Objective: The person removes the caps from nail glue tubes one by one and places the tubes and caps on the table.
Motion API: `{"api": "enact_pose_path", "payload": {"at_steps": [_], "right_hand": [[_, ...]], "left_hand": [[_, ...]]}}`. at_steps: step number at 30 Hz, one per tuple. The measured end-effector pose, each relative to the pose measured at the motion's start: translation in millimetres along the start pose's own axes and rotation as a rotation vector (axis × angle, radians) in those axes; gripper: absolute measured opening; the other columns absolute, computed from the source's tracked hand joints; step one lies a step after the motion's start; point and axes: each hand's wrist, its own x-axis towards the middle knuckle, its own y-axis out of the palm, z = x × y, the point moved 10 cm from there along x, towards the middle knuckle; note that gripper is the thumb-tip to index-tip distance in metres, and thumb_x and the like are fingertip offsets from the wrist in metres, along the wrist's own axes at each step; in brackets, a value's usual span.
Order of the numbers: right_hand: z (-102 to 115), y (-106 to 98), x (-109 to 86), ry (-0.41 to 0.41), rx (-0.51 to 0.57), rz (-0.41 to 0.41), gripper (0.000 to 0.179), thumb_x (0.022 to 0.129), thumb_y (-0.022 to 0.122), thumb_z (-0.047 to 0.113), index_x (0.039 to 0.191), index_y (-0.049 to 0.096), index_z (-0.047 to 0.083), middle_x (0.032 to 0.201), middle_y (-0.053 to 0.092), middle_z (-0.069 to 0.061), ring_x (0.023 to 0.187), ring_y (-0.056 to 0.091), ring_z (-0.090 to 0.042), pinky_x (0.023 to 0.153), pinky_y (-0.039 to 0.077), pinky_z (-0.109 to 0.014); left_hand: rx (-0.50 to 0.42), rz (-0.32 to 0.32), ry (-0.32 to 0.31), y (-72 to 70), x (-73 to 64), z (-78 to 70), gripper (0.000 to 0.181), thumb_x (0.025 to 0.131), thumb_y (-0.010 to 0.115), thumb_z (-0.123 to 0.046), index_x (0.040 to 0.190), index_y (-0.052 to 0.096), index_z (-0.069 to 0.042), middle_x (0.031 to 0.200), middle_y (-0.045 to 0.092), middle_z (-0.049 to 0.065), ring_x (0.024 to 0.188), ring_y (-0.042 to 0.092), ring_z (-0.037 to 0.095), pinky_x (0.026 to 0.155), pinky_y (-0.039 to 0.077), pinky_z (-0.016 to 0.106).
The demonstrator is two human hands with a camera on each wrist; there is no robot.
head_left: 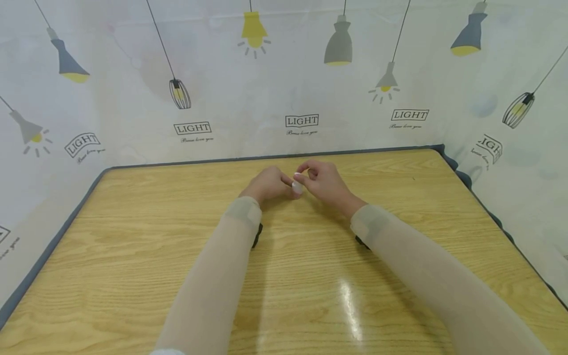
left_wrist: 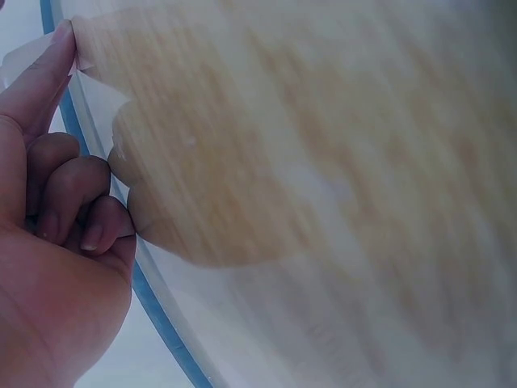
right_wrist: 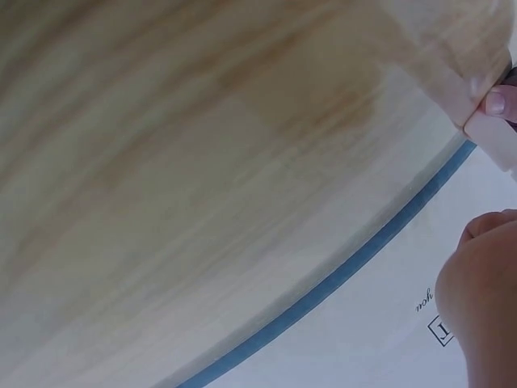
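Near the far edge of the table, my two hands meet at a small white object [head_left: 297, 188], too small and covered to name. My left hand [head_left: 269, 183] holds it from the left side. In the left wrist view, the object's pale edge [left_wrist: 23, 61] shows behind an outstretched digit, while the left hand's [left_wrist: 60, 218] other fingers are curled. From the right, my right hand [head_left: 325, 183] pinches at its top with thumb and index finger. The right wrist view shows the white object [right_wrist: 491, 136] under a fingertip, with part of the right hand [right_wrist: 489, 295] below; its fingertips are hidden.
The wood-grain table [head_left: 301, 276] spreads beneath both forearms, with a blue-grey edge [head_left: 191, 161] along the back. Behind it hangs a white cloth [head_left: 248, 98] printed with lamps and lettering. Pale sleeves [head_left: 213, 286] cover both arms, and dark pieces [head_left: 257, 235] show beneath the wrists.
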Motion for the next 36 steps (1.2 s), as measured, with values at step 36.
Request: {"api": "enact_pose_path", "payload": {"at_steps": [36], "right_hand": [[-5.2,-2.0,-1.1,0.052,-0.026,-0.019,0.03,0.098,0.078,0.038,0.097,0.069,0.01,0.06,0.038,0.002,0.052,0.032,-0.014,0.05,0.027,-0.025]], "left_hand": [[-0.007,0.014,-0.005,-0.2,-2.4,-0.4,0.033,0.085,0.089,-0.041,0.115,0.084,-0.027,0.135,0.074,-0.003,0.125,0.06,0.02,0.118,0.044,0.049]]}}
